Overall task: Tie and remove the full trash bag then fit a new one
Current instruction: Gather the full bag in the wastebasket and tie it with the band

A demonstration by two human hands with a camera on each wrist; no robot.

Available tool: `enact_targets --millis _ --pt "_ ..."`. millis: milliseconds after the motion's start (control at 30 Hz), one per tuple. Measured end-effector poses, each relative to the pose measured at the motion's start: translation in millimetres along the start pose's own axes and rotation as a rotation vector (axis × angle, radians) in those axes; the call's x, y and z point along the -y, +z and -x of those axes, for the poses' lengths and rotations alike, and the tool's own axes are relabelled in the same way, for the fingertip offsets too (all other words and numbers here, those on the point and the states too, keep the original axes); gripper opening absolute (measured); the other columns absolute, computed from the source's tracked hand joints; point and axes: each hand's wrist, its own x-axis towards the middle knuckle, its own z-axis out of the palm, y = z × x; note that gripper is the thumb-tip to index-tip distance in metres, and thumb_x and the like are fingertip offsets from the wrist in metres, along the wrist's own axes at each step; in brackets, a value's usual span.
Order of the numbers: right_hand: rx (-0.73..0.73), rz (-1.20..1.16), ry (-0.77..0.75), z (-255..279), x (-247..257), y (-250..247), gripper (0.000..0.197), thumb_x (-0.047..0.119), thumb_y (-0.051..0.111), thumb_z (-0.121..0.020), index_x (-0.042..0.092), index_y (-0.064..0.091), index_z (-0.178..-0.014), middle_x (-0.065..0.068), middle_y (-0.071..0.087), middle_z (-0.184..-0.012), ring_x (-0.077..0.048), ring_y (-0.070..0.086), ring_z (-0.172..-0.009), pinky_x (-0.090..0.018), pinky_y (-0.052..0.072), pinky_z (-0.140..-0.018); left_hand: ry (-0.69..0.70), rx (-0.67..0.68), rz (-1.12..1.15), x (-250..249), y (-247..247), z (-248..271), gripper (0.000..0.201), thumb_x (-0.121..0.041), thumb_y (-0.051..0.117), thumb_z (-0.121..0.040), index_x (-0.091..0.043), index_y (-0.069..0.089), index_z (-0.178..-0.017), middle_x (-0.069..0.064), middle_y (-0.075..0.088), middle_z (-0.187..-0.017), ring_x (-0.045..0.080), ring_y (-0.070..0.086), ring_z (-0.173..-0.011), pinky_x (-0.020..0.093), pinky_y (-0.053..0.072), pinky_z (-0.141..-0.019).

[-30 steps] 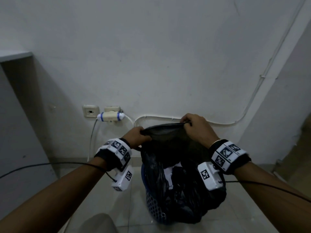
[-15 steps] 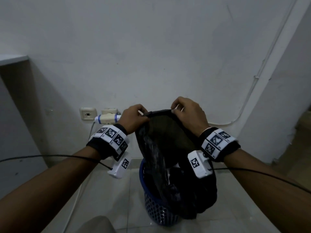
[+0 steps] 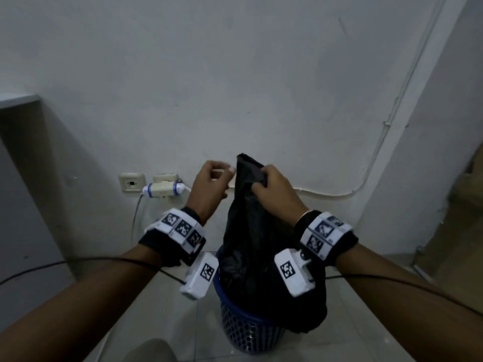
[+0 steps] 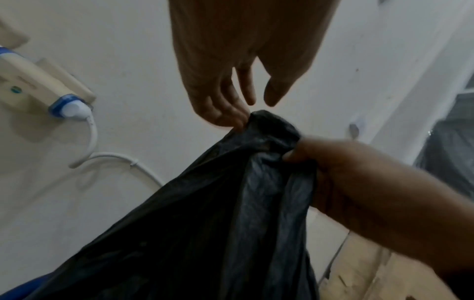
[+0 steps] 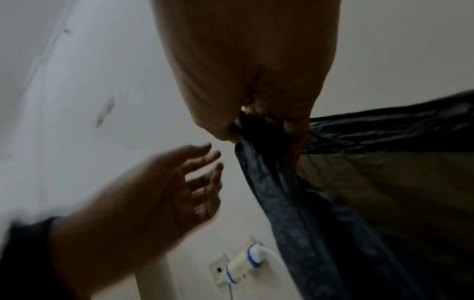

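Observation:
A black trash bag [image 3: 261, 244] stands pulled up out of a blue perforated basket [image 3: 245, 333] on the tiled floor. My right hand [image 3: 261, 184] grips the bunched top of the bag and holds it up. The right wrist view shows the right hand [image 5: 261, 123] pinching the gathered plastic of the bag [image 5: 359, 203]. My left hand [image 3: 219, 176] is just left of the bag top and holds nothing. In the left wrist view, the left hand [image 4: 246, 105] has relaxed fingers, and its fingertips [image 4: 238, 119] brush the edge of the bag [image 4: 218, 223].
The white wall is close behind the bag. A socket with a white and blue plug adapter [image 3: 162, 190] sits low on it, and a white cable [image 3: 339, 194] runs right. A grey cabinet [image 3: 15, 178] stands at the left. A wall corner and a brownish step [image 3: 457, 205] are at the right.
The bag mouth, stretched between both hands before, is now bunched in my right hand and lifted higher. My left hand has let go.

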Motion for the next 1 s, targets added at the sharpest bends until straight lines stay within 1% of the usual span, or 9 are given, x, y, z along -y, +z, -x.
enact_targets --millis 67,167,300,400,500,600,733,833,1000 --pt "0.025 -0.109 0.059 -7 7 -10 0.019 0.02 0.048 -0.095 0.009 0.051 -0.109 -0.004 0.057 -0.089 -0.016 0.055 -0.073 -0.03 0.04 -0.059 -0.051 0.084 0.01 7 4 15 0.027 -0.039 0.063 -0.09 -0.014 0.053 -0.092 0.003 0.057 -0.081 0.017 0.058 -0.074 0.03 0.054 -0.062" --pt "0.069 -0.271 0.098 -13 21 -16 0.014 0.01 0.042 -0.091 0.012 0.049 -0.079 -0.001 0.047 -0.068 -0.011 0.046 -0.053 -0.025 0.036 -0.053 -0.146 0.311 0.028 14 19 30 0.038 -0.029 0.072 -0.085 -0.007 0.048 -0.104 0.005 0.056 -0.086 0.019 0.061 -0.079 0.038 0.06 -0.069" --pt "0.157 -0.495 0.121 -16 20 -9 0.021 0.025 0.048 -0.083 0.017 0.052 -0.064 -0.008 0.055 -0.063 -0.029 0.052 -0.067 -0.046 0.043 -0.067 -0.04 0.245 -0.1 19 36 30 0.028 -0.01 0.066 -0.087 -0.014 0.039 -0.093 0.006 0.051 -0.078 0.019 0.056 -0.071 0.029 0.055 -0.054" --pt "0.02 -0.482 0.128 -7 4 -6 0.032 0.051 0.052 -0.091 0.022 0.056 -0.076 -0.001 0.061 -0.07 -0.021 0.058 -0.067 -0.041 0.046 -0.064 -0.043 0.09 -0.045 12 34 18 0.016 -0.008 0.056 -0.09 -0.011 0.04 -0.094 0.014 0.053 -0.079 0.023 0.058 -0.066 0.031 0.056 -0.05" --pt "0.001 -0.286 0.023 21 -18 0 0.049 0.062 0.064 -0.081 0.019 0.048 -0.1 0.005 0.056 -0.088 -0.011 0.056 -0.077 -0.031 0.045 -0.07 -0.102 -0.063 0.041 3 26 1 0.024 -0.018 0.063 -0.086 -0.012 0.04 -0.091 0.016 0.057 -0.085 0.026 0.065 -0.066 0.051 0.06 -0.066" --pt "0.129 0.138 -0.145 46 -32 12 0.064 0.048 0.077 -0.076 0.021 0.028 -0.108 0.004 0.046 -0.108 -0.017 0.054 -0.094 -0.037 0.049 -0.073 -0.139 -0.111 0.179 -6 24 -10 0.025 -0.013 0.061 -0.089 -0.012 0.038 -0.098 0.021 0.056 -0.101 0.021 0.067 -0.061 0.038 0.061 -0.059" --pt "-0.127 0.098 -0.187 38 -36 6 0.037 0.008 0.059 -0.084 0.02 0.029 -0.101 -0.002 0.05 -0.092 -0.026 0.053 -0.076 -0.035 0.043 -0.064 -0.135 -0.097 0.316 -12 24 -13 0.032 -0.01 0.057 -0.093 -0.013 0.033 -0.114 0.018 0.057 -0.104 0.018 0.071 -0.065 0.036 0.061 -0.067" --pt "-0.183 0.012 -0.143 25 -25 -18 0.019 0.01 0.06 -0.085 0.014 0.045 -0.095 -0.003 0.058 -0.081 -0.019 0.053 -0.067 -0.022 0.038 -0.057 -0.063 -0.092 0.357 -15 21 -7 0.037 -0.014 0.056 -0.094 -0.018 0.031 -0.122 0.016 0.057 -0.104 0.024 0.068 -0.087 0.041 0.06 -0.077" --pt "-0.215 -0.076 -0.129 4 -4 -44 0.004 0.018 0.064 -0.085 0.017 0.067 -0.088 -0.001 0.069 -0.082 -0.015 0.062 -0.075 -0.025 0.046 -0.066 0.236 -0.073 0.08 -10 31 8 0.038 -0.02 0.054 -0.087 -0.03 0.045 -0.122 0.021 0.052 -0.101 0.026 0.06 -0.084 0.041 0.055 -0.074"
